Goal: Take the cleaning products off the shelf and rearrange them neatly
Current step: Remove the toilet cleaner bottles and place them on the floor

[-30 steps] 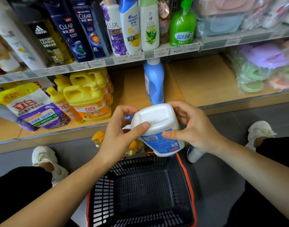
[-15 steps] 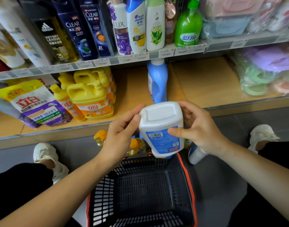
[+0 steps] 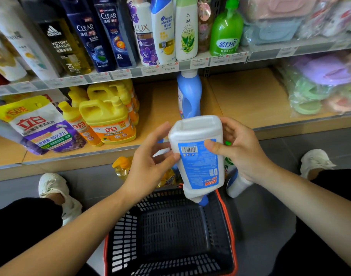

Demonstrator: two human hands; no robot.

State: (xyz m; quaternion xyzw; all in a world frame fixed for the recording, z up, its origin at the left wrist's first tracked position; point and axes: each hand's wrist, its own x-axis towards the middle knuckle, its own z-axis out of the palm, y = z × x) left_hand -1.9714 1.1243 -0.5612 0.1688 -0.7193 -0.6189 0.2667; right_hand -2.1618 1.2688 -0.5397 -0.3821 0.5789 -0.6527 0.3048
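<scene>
Your basket (image 3: 170,232) sits nearest. Over its far rim you hold a white bottle (image 3: 198,156) upside down. Your left hand (image 3: 148,168) pinches its side, and your right hand (image 3: 242,152) wraps it, thumb on the label. Beyond, a blue bottle (image 3: 189,96) and yellow jugs (image 3: 109,116) stand on the shelf (image 3: 246,96).

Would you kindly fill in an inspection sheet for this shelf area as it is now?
Surface: lower wooden shelf, holding products.
Job's things: white bottle held cap-down above the basket; blue bottle upright on the shelf; yellow jugs and detergent pouch at left.
Clutter: yellow bottles on the floor behind the basket.
Hands: left hand and right hand both grip the white bottle.
Cables: nothing seen.
Surroundings: shampoo bottles on the upper shelf; wrapped plastic ware at right.
</scene>
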